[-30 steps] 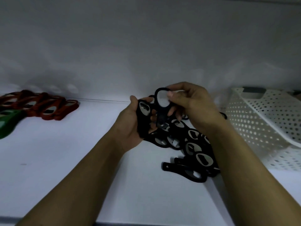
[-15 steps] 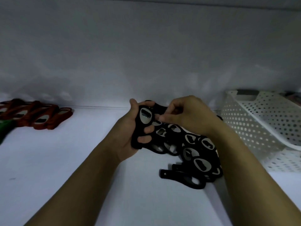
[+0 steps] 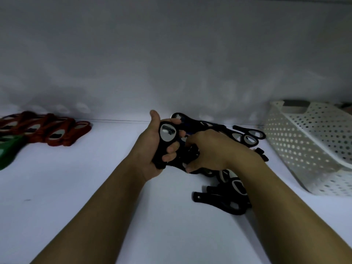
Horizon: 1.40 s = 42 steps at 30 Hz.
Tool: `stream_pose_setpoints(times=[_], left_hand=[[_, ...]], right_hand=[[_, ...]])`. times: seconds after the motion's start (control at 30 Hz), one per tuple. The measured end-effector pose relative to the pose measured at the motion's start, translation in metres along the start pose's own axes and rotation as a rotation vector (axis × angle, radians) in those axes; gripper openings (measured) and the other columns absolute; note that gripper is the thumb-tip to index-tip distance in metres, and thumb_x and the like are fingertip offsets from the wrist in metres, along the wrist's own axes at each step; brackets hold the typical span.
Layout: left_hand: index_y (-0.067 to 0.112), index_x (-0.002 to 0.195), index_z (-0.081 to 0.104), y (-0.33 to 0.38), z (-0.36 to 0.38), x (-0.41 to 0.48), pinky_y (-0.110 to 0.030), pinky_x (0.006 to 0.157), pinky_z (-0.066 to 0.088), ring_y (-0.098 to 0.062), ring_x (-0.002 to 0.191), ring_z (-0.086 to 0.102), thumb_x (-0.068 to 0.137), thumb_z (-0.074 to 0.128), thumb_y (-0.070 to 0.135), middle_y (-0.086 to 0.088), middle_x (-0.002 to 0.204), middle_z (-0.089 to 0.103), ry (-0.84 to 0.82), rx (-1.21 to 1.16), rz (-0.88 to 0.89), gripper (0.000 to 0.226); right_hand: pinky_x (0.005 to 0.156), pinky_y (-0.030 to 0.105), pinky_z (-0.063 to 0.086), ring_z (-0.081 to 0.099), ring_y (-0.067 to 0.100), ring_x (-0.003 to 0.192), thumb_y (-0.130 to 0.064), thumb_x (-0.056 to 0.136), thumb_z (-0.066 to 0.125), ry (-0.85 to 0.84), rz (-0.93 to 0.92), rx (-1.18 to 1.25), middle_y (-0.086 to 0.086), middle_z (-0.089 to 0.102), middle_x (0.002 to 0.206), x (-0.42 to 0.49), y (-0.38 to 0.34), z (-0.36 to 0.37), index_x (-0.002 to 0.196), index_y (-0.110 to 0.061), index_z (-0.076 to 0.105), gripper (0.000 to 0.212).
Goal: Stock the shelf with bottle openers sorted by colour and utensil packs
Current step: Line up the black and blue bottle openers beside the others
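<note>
Head view, looking down along both bare forearms: the fingers [image 3: 172,148] of the left hand [image 3: 152,147] are curled round the front of a bunch of black bottle openers [image 3: 166,132], with the thumb standing up behind it. The bunch is held upright, and the front opener shows a shiny metal oval facing the camera. How many openers are in the bunch is hard to tell in the dim light.

Just beside it, the right hand [image 3: 211,151] is turned palm down. Its fingers are bent into the near edge of the pile of black bottle openers [image 3: 224,202], and its thumb points back toward the camera. Whether those fingers grip an opener or only touch the pile cannot be told, since the back of the hand hides them.

The pile lies on the white shelf [image 3: 95,187] and spreads from behind the hands to under the right forearm. A few openers stray toward the back, near the rear wall [image 3: 171,63].

At the right stands a white perforated basket [image 3: 308,145], tilted, close to the pile but not plainly touching it.

Well apart at the far left, a row of red bottle openers [image 3: 47,130] lies overlapping along the back of the shelf. Green bottle openers [image 3: 9,153] lie just in front of them at the frame's edge.
</note>
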<state>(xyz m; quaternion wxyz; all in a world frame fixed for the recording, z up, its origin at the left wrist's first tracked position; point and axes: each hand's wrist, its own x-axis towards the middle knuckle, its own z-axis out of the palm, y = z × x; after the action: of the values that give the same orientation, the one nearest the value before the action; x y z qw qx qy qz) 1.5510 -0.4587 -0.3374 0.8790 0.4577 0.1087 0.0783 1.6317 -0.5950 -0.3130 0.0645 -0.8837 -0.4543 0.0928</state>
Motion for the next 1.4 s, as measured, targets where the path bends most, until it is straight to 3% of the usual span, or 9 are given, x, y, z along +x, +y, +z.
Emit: stream_pose_setpoints(times=[0.23, 0.4, 0.5, 0.63, 0.77, 0.97, 1.03, 1.2, 1.4], left_hand=[[0.01, 0.104, 0.06, 0.002, -0.004, 0.004, -0.018, 0.034, 0.034, -0.011, 0.043, 0.043, 0.096, 0.026, 0.063, -0.006, 0.07, 0.057, 0.042, -0.006, -0.026, 0.063], [0.012, 0.103, 0.059, 0.007, -0.002, 0.001, -0.015, 0.034, 0.032, -0.01, 0.045, 0.042, 0.095, 0.028, 0.064, -0.003, 0.068, 0.055, 0.065, -0.165, -0.004, 0.062], [0.011, 0.107, 0.058, 0.012, 0.0, 0.0, -0.017, 0.038, 0.04, -0.011, 0.048, 0.05, 0.093, 0.03, 0.067, -0.003, 0.068, 0.058, 0.129, -0.264, -0.012, 0.064], [0.007, 0.12, 0.06, 0.008, -0.001, 0.002, -0.023, 0.048, 0.053, -0.023, 0.067, 0.07, 0.091, 0.029, 0.071, -0.011, 0.086, 0.069, 0.202, -0.3, -0.068, 0.077], [0.003, 0.121, 0.062, 0.009, -0.004, -0.002, -0.03, 0.056, 0.058, -0.027, 0.079, 0.073, 0.092, 0.026, 0.072, -0.017, 0.1, 0.072, 0.125, -0.35, -0.141, 0.083], [0.013, 0.097, 0.064, 0.01, 0.001, -0.003, -0.019, 0.041, 0.046, -0.008, 0.049, 0.051, 0.094, 0.045, 0.059, -0.003, 0.085, 0.07, 0.099, -0.262, -0.071, 0.05], [0.016, 0.104, 0.057, 0.012, -0.003, 0.0, -0.016, 0.042, 0.043, -0.007, 0.048, 0.044, 0.09, 0.06, 0.049, -0.006, 0.087, 0.063, 0.148, -0.268, -0.047, 0.037], [0.015, 0.093, 0.052, 0.011, -0.004, 0.001, -0.013, 0.037, 0.037, -0.006, 0.047, 0.042, 0.091, 0.062, 0.04, -0.002, 0.072, 0.054, 0.109, -0.266, -0.029, 0.027], [0.013, 0.092, 0.054, 0.012, -0.001, -0.004, -0.014, 0.032, 0.033, -0.005, 0.041, 0.039, 0.094, 0.052, 0.048, -0.002, 0.071, 0.057, 0.035, -0.236, -0.038, 0.035]], right_hand=[[0.064, 0.026, 0.044, 0.058, 0.012, 0.073, -0.036, 0.08, 0.076, 0.205, 0.026, 0.409, -0.005, 0.061, 0.079, -0.002, 0.013, -0.011, 0.084, -0.019, 0.06, 0.024], [0.056, 0.025, 0.053, 0.066, 0.014, 0.061, -0.02, 0.084, 0.074, 0.813, -0.007, 0.934, 0.001, 0.068, 0.067, -0.003, 0.001, -0.018, 0.079, -0.01, 0.062, 0.017], [0.061, 0.024, 0.054, 0.067, 0.012, 0.067, -0.018, 0.082, 0.077, 1.009, -0.09, 0.862, 0.002, 0.068, 0.074, -0.003, -0.011, -0.012, 0.075, -0.012, 0.063, 0.017], [0.063, 0.033, 0.052, 0.059, 0.016, 0.073, -0.03, 0.072, 0.077, 0.817, -0.358, 0.345, -0.001, 0.061, 0.083, 0.007, -0.03, 0.014, 0.078, -0.012, 0.07, 0.021], [0.077, 0.021, 0.044, 0.054, 0.011, 0.096, -0.061, 0.066, 0.065, 0.647, -0.404, 0.259, -0.008, 0.068, 0.097, 0.007, -0.03, 0.012, 0.087, -0.022, 0.076, 0.046], [0.1, 0.016, 0.028, 0.028, 0.0, 0.124, -0.05, 0.065, 0.081, 0.473, -0.285, 0.279, -0.013, 0.036, 0.145, -0.003, -0.027, -0.001, 0.126, -0.039, 0.061, 0.065], [0.093, 0.006, 0.028, 0.036, -0.002, 0.12, -0.051, 0.064, 0.08, 0.462, -0.199, 0.29, -0.018, 0.043, 0.133, -0.007, -0.018, -0.012, 0.123, -0.039, 0.059, 0.063], [0.069, 0.019, 0.048, 0.06, 0.0, 0.074, -0.029, 0.075, 0.082, 0.272, -0.081, 0.286, -0.016, 0.065, 0.08, -0.012, 0.0, -0.019, 0.082, -0.027, 0.071, 0.013], [0.067, 0.014, 0.044, 0.058, 0.0, 0.079, -0.036, 0.074, 0.081, 0.03, -0.149, 0.098, -0.016, 0.063, 0.089, -0.003, -0.017, 0.002, 0.102, -0.028, 0.071, 0.031]])
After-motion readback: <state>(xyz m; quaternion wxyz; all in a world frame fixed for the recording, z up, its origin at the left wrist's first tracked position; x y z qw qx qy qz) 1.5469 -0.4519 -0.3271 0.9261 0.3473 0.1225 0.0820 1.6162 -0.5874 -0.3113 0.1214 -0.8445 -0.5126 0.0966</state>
